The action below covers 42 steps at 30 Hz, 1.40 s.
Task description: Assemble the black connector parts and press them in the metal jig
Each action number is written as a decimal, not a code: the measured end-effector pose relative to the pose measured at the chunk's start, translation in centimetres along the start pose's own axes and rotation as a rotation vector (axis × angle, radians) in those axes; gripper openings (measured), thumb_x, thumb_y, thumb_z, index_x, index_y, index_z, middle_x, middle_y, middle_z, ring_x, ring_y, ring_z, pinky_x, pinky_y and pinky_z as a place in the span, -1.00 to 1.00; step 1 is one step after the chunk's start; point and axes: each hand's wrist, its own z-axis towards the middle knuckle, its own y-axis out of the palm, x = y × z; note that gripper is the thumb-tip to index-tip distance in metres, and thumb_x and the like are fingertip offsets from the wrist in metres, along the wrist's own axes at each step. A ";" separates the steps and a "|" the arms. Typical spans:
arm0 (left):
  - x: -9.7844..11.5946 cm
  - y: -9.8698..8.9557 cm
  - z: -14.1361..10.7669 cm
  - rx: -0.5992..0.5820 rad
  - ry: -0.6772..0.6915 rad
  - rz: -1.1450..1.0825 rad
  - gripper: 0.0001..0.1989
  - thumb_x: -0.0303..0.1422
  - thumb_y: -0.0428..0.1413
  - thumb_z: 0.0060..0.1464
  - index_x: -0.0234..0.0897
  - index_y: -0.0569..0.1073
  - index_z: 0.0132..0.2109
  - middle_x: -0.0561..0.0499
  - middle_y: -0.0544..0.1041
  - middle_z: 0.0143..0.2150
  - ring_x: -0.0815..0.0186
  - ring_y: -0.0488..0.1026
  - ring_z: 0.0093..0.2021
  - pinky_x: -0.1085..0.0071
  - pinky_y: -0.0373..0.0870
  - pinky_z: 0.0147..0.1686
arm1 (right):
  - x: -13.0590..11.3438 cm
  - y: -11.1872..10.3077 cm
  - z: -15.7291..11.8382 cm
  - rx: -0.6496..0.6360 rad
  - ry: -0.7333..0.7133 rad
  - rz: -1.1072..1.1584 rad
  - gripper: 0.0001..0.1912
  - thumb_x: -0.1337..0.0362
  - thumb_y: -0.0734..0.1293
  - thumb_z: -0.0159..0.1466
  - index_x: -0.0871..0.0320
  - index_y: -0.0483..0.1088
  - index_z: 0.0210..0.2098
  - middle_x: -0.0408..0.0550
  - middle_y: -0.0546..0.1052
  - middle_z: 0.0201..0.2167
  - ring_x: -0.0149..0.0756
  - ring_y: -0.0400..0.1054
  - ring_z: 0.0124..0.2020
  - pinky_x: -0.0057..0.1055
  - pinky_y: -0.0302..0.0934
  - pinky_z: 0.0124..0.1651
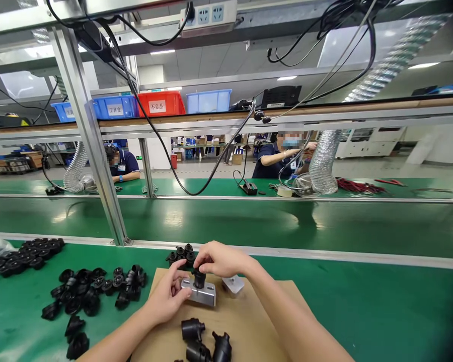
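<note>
A silver metal block (207, 296) with slots in its top lies on a brown cardboard sheet (256, 322). My left hand (165, 300) grips the block's left end, thumb in front and fingers curled behind. Upright in the top of the block stands a black plastic fitting (199, 280). My right hand (223, 259) pinches that fitting from above, so its upper end is partly hidden. Just right of the block sits a small translucent white container (234, 285). Several black cylindrical housings (193, 330) lie at the near side of the cardboard.
Behind my hands stands a cluster of black fittings (180, 255). Loose black caps (83, 290) spread over the green table to the left. A metal post (94, 141) rises at the back left, and a black cable (166, 168) hangs ahead. Two people work across the bench.
</note>
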 end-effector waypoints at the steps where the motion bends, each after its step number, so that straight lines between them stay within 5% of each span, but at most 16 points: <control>1: 0.1 0.0 0.0 -0.004 0.001 -0.002 -0.32 -0.26 0.20 0.26 -0.17 0.18 0.44 -0.10 0.58 0.07 0.30 0.39 -0.31 0.34 0.32 -0.25 | -0.2 0.2 0.1 -0.008 -0.002 -0.007 -0.70 0.36 0.41 0.25 0.08 0.71 -0.07 -0.02 0.71 -0.16 -0.20 0.55 -0.19 -0.43 0.31 -0.19; 14: 0.6 0.1 0.3 0.021 -0.025 -0.026 -0.33 -0.07 0.20 0.28 -0.20 0.22 0.40 -0.10 0.60 0.02 0.32 0.39 -0.34 0.35 0.29 -0.29 | 0.3 0.8 0.4 -0.076 0.025 -0.052 -0.65 0.33 0.37 0.30 0.06 0.66 0.04 -0.04 0.71 -0.11 -0.19 0.56 -0.14 -0.42 0.30 -0.17; 22: 0.6 0.2 0.6 0.037 -0.061 -0.029 -0.37 -0.08 0.19 0.29 -0.24 0.24 0.36 -0.06 0.60 -0.08 0.36 0.34 -0.40 0.37 0.28 -0.33 | -0.2 0.9 0.2 -0.093 0.038 -0.062 -0.52 0.06 0.48 0.24 0.06 0.62 0.11 -0.01 0.69 -0.05 -0.18 0.54 -0.21 -0.42 0.21 -0.30; 33: 1.0 0.4 0.4 0.039 -0.049 -0.023 -0.38 -0.15 0.22 0.25 -0.21 0.26 0.35 -0.02 0.57 -0.10 0.36 0.36 -0.39 0.38 0.29 -0.33 | -0.4 1.6 0.5 -0.065 0.021 -0.092 -0.55 0.26 0.51 0.10 0.11 0.65 0.01 -0.04 0.66 -0.23 -0.23 0.47 -0.30 -0.43 0.17 -0.34; 42: 1.0 0.5 0.2 0.011 -0.055 -0.027 -0.35 -0.21 0.23 0.22 -0.22 0.24 0.37 -0.02 0.56 -0.08 0.37 0.35 -0.39 0.39 0.28 -0.33 | -0.5 1.4 0.2 -0.095 0.042 -0.066 -0.59 0.24 0.51 0.14 0.06 0.67 0.00 -0.03 0.68 -0.11 -0.16 0.54 -0.19 -0.39 0.29 -0.22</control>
